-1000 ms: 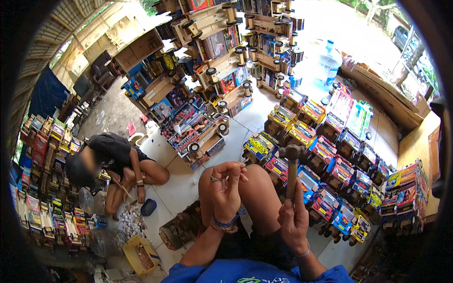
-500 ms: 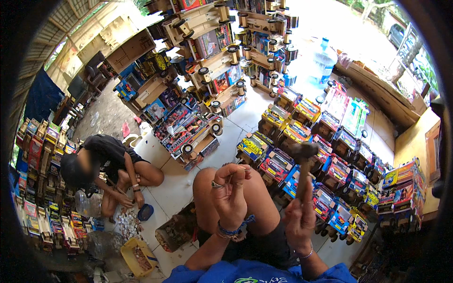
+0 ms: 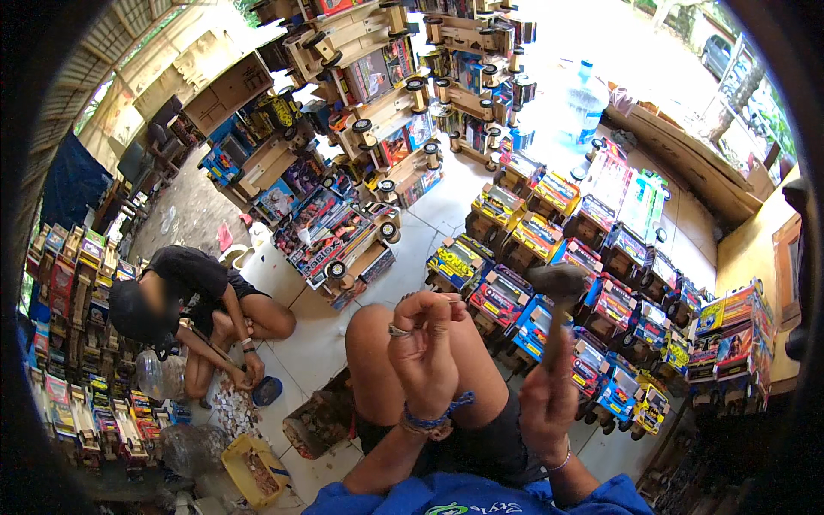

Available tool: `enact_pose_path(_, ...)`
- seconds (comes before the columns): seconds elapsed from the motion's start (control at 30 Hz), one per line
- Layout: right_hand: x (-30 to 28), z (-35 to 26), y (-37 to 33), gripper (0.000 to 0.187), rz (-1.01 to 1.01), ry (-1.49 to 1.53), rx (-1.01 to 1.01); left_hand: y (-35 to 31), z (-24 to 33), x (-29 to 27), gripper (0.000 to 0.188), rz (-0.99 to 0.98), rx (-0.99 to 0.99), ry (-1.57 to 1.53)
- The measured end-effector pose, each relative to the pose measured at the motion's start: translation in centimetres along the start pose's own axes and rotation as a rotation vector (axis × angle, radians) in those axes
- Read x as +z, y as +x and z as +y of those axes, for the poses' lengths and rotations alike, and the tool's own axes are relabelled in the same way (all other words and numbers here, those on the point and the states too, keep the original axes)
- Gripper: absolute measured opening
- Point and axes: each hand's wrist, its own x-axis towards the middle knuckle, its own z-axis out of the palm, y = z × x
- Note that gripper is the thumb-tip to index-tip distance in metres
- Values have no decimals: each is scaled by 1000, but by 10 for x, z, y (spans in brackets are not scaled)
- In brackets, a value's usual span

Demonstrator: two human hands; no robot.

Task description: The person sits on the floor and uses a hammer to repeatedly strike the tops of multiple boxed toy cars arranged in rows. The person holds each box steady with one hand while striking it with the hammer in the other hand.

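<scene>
In front of my knees, my left hand (image 3: pixel 425 356) is raised with thumb and fingers pinched together. Something small may be between the fingertips, too tiny to make out. My right hand (image 3: pixel 549 408) is wrapped round the handle of a hammer (image 3: pixel 558 283), whose dark head points up. Behind the hammer stand rows of toy trucks (image 3: pixel 506 296) with printed bodies and wooden undersides, set on the tiled floor. Neither hand touches them.
Tall stacks of toy trucks (image 3: pixel 378 129) rise ahead. At left a person (image 3: pixel 197 309) sits on the floor beside a pile of small pieces. A yellow tub (image 3: pixel 236 468) and a brown bin (image 3: pixel 300 429) stand near my left leg. A water jug (image 3: pixel 584 107) is at back right.
The hammer head sits slightly lower, and my left hand has barely moved. At left, the seated person's hands have come closer together. The whole view has shifted a little.
</scene>
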Motion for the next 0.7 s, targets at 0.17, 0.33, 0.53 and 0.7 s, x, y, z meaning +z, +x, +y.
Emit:
enact_pose_path(0.17, -2, 1, 2, 64, -43, -92, 58, 0, -1, 3, 13, 10, -8, -26)
enact_pose_path(0.33, -7, 4, 7, 57, -148, -213, -69, -6, -3, 9, 7, -6, -88, -99)
enact_pose_path(0.53, -14, 11, 8, 59, -231, -233, -71, -2, -5, 11, 7, 6, -70, -126)
enact_pose_path(0.7, -19, 13, 9, 61, -311, -246, -109, -2, -6, 8, 9, 23, -55, -113)
